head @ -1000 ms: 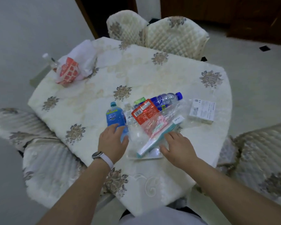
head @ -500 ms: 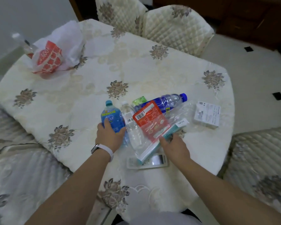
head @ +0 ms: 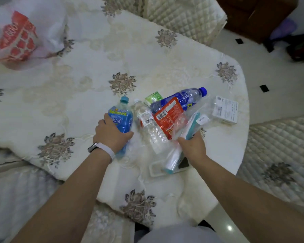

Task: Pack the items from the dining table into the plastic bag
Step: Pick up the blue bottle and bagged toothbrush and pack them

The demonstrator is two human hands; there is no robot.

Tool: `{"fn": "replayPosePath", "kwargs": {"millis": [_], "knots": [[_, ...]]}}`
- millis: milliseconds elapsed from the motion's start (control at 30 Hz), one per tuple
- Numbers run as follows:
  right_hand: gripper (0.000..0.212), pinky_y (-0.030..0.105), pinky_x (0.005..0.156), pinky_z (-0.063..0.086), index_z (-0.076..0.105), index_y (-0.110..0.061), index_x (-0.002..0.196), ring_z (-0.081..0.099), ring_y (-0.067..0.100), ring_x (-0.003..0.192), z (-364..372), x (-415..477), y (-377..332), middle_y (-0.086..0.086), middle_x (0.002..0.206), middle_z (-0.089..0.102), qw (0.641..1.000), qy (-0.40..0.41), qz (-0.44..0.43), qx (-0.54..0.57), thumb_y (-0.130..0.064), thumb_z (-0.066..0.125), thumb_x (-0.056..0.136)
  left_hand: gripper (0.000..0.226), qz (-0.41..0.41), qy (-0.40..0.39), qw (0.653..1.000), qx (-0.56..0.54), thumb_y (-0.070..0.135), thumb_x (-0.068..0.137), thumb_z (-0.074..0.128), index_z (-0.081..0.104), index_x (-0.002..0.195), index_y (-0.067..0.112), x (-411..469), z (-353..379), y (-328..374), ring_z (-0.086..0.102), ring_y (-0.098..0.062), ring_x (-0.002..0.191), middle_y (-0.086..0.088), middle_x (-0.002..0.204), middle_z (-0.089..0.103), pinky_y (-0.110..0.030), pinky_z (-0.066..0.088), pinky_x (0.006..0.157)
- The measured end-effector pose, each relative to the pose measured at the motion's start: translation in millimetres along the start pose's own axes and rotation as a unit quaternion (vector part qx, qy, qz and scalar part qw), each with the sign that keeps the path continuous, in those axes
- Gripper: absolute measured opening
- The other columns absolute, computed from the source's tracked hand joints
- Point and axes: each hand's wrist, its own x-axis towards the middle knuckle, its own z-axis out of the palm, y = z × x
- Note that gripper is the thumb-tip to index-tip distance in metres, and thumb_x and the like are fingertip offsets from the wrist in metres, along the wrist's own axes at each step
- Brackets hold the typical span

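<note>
Left hand: fingers grip blue bottle. Right hand: fingers pinch clear pouch (teal-white tube inside). Red-printed plastic bag: contents unclear.

The tablecloth is matt embroidered fabric. The blue bottle, clear bottle and dark blue bottle are glossy plastic. The red pouch is shiny film, and the clear sleeve is crinkled plastic. The box is matt card. The plastic bag is thin and filmy. The chair is covered in quilted cloth, and the floor is glossy tile.
</note>
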Motion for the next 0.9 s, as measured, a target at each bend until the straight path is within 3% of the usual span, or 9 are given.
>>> {"fn": "replayPosePath", "kwargs": {"millis": [100,267,367,500,667,800,900], "knots": [[0.042,0.028,0.069,0.051,0.049,-0.017,0.118,0.062,0.012,0.080,-0.1,-15.1,-5.8,-0.002,0.097,0.063,0.999,0.022,0.001,0.041,-0.013,0.069,0.081,0.104,0.003,-0.004,1.000,-0.023,0.056,0.060,0.076,0.028,0.140,0.010,-2.5,-2.6,-6.3,0.051,-0.037,0.113,-0.016,0.124,0.048,-0.045,0.049,0.090],[0.029,0.027,0.061,0.046,0.049,-0.018,0.106,0.056,0.008,0.077,-5.8,-45.7,-12.6,-0.004,0.092,0.057,0.998,0.027,-0.028,0.046,-0.015,0.065,0.083,0.084,0.034,0.013,0.990,-0.136,0.052,0.050,0.073,0.042,0.122,0.023,-29.1,-11.1,-14.5,0.056,-0.026,0.102,-0.004,0.112,0.054,-0.042,0.053,0.083],[0.021,0.031,0.061,0.046,0.051,-0.013,0.101,0.054,0.016,0.073,-11.7,-60.2,-11.1,0.005,0.092,0.056,0.998,0.019,-0.053,0.035,-0.017,0.062,0.084,0.088,0.048,0.047,0.980,-0.188,0.053,0.049,0.075,0.042,0.124,0.025,-50.9,-17.6,-12.3,0.057,-0.022,0.100,0.000,0.111,0.055,-0.043,0.054,0.082],[0.021,0.037,0.066,0.051,0.053,-0.013,0.103,0.059,0.025,0.076,-22.1,-75.7,-13.5,0.008,0.094,0.059,0.996,-0.013,-0.081,0.035,-0.018,0.061,0.084,0.098,0.050,0.081,0.974,-0.207,0.051,0.057,0.079,0.032,0.139,0.024,-89.0,-32.1,-6.9,0.054,-0.021,0.111,0.000,0.124,0.051,-0.043,0.051,0.092],[0.023,0.038,0.066,0.050,0.054,-0.010,0.099,0.058,0.027,0.076,-40.0,-94.6,-17.4,0.017,0.100,0.061,0.987,-0.069,-0.141,0.039,-0.013,0.065,0.080,0.081,0.039,0.130,0.952,-0.276,0.047,0.056,0.080,0.040,0.126,0.037,-150.5,-48.1,-2.1,0.061,-0.011,0.104,0.009,0.120,0.056,-0.041,0.056,0.086],[0.019,0.031,0.060,0.044,0.057,-0.016,0.096,0.053,0.020,0.070,-46.1,-113.3,-15.4,0.019,0.098,0.062,0.974,-0.134,-0.174,0.060,-0.009,0.064,0.080,0.072,0.040,0.197,0.921,-0.334,0.029,0.064,0.084,0.043,0.123,0.038,-204.8,-59.9,2.9,0.061,0.003,0.096,0.015,0.115,0.058,-0.022,0.054,0.074],[0.024,0.029,0.063,0.049,0.060,-0.016,0.104,0.058,0.022,0.075,-42.3,-130.9,-14.7,0.019,0.101,0.063,0.959,-0.189,-0.199,0.065,-0.008,0.063,0.081,0.069,0.021,0.235,0.891,-0.387,0.016,0.072,0.083,0.041,0.123,0.033,-238.6,-65.9,0.1,0.063,0.007,0.094,0.017,0.114,0.058,-0.013,0.053,0.069]]}}
